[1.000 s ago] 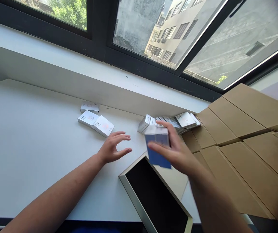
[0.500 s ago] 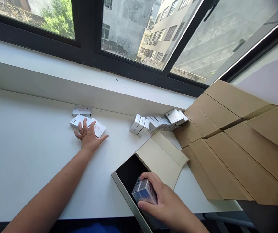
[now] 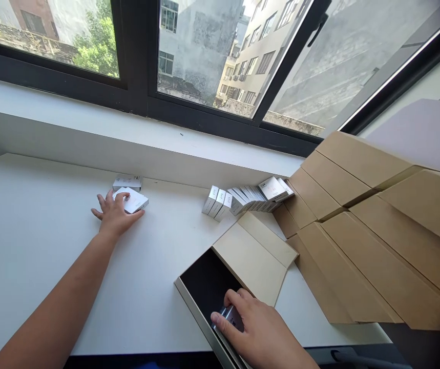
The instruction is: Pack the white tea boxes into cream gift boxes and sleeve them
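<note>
My left hand [image 3: 114,214] has its fingers spread around the near side of a small white box [image 3: 135,202]; a fingertip rests on its top. Behind that lies another small white box [image 3: 127,182]. My right hand [image 3: 248,323] is closed on a small printed box [image 3: 233,316], mostly covered by my fingers, down inside a larger cream box. This cream box [image 3: 193,302] is dark inside, and its lid [image 3: 256,251] lies folded back to the right. What else sits in its lower end is hidden by my hand.
Several small white boxes [image 3: 243,200] stand in a leaning row by the wall, with one lying on top [image 3: 272,188]. Stacked brown cartons [image 3: 358,220] fill the right side. A window [image 3: 204,56] with a dark frame rises behind the white table [image 3: 158,307].
My left hand has shifted left, and the white boxes beneath it now look stacked together rather than side by side. My right hand has lowered the printed box deeper into the cream box.
</note>
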`<state>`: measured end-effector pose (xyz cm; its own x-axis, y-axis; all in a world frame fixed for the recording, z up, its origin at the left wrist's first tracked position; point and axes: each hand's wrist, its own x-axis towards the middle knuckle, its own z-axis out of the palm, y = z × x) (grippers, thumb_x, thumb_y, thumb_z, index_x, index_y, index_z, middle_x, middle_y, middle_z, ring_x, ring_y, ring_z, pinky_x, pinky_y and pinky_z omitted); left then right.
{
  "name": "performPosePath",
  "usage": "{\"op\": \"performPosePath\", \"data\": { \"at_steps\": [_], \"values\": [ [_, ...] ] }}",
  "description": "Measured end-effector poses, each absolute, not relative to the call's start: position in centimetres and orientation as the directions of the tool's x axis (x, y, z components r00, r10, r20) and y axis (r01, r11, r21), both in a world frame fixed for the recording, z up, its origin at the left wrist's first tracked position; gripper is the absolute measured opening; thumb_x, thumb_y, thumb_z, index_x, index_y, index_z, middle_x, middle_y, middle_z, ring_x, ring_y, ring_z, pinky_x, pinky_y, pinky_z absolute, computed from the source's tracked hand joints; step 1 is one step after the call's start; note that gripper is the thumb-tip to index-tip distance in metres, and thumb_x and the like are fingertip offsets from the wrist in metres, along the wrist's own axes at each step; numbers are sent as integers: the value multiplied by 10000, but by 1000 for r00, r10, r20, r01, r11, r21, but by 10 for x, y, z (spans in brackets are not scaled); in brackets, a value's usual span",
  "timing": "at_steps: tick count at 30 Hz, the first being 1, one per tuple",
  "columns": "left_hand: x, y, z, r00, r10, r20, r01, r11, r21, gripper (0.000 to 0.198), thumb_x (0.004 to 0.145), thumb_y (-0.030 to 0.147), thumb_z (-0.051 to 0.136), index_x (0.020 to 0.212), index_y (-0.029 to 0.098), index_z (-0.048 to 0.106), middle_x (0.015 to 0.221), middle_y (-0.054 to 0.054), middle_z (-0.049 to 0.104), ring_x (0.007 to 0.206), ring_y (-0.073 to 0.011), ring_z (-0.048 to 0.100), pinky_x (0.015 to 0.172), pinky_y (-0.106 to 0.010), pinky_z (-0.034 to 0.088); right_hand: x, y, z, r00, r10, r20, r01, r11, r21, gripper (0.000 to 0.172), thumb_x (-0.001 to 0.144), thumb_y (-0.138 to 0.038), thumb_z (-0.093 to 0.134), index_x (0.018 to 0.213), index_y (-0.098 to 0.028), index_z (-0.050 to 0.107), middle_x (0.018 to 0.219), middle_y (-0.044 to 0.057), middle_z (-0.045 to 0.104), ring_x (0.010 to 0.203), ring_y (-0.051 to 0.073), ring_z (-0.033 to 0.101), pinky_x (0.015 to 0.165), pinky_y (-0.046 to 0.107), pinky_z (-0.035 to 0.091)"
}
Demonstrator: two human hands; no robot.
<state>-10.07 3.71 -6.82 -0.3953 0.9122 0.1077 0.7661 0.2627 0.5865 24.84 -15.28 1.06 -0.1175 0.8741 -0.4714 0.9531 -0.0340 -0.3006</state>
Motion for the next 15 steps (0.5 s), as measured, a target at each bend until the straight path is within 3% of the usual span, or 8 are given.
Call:
{"op": "performPosePath", "data": {
  "at_steps": [2,4,6,8,11,13,15],
  "values": [
    [-104,39,-67,-410,909,71,718,274,640,744,683,720,686,1295,335,509,1659,-141,140,1548,-459,-22,1141,-768,68,247,-151,7,-132,883,-451,942,-30,-334,485,950,-663,395,969,-249,647,1017,66,641,905,260,638,774,397,464],
    [-105,42,-62,-448,893,41,664,302,684,750,690,788,638,1283,344,524,1641,-160,160,1547,-452,51,1143,-768,72,246,-150,5,-134,889,-438,915,-59,-399,500,977,-648,353,1004,-256,663,1081,67,658,957,255,649,809,398,495],
    [-104,48,-55,-499,866,0,632,365,684,784,687,814,612,1286,318,514,1602,-198,220,1520,-450,178,1157,-747,90,248,-151,5,-114,900,-420,881,-103,-461,510,990,-644,329,1091,-276,668,1163,63,676,1035,255,659,878,410,524],
    [-103,58,-47,-552,831,-74,594,454,664,891,624,808,661,1320,284,474,1536,-233,306,1406,-474,387,1127,-731,226,252,-152,9,-93,929,-358,858,-108,-502,480,984,-628,381,1189,-292,655,1244,60,682,1121,261,657,948,424,538],
    [-102,76,-37,-567,794,-219,556,565,609,1079,482,764,760,1361,226,441,1425,-270,419,1183,-517,566,943,-676,448,263,-158,19,-151,983,-108,814,62,-578,372,942,-543,546,1186,-294,676,1214,59,720,1121,256,686,937,389,581],
    [-99,87,-34,-544,793,-274,583,593,556,1151,453,756,774,1392,185,430,1395,-302,444,1171,-572,550,896,-684,453,272,-162,26,-204,968,147,738,251,-627,288,905,-472,635,1120,-292,703,1117,63,752,1031,248,725,857,344,616],
    [-93,95,-34,-536,795,-286,611,598,519,1146,524,762,734,1431,148,395,1410,-340,425,1216,-611,505,921,-721,405,280,-167,29,-197,912,359,655,395,-644,213,888,-394,676,1069,-290,716,1026,67,764,944,245,746,768,319,633]
  ]
}}
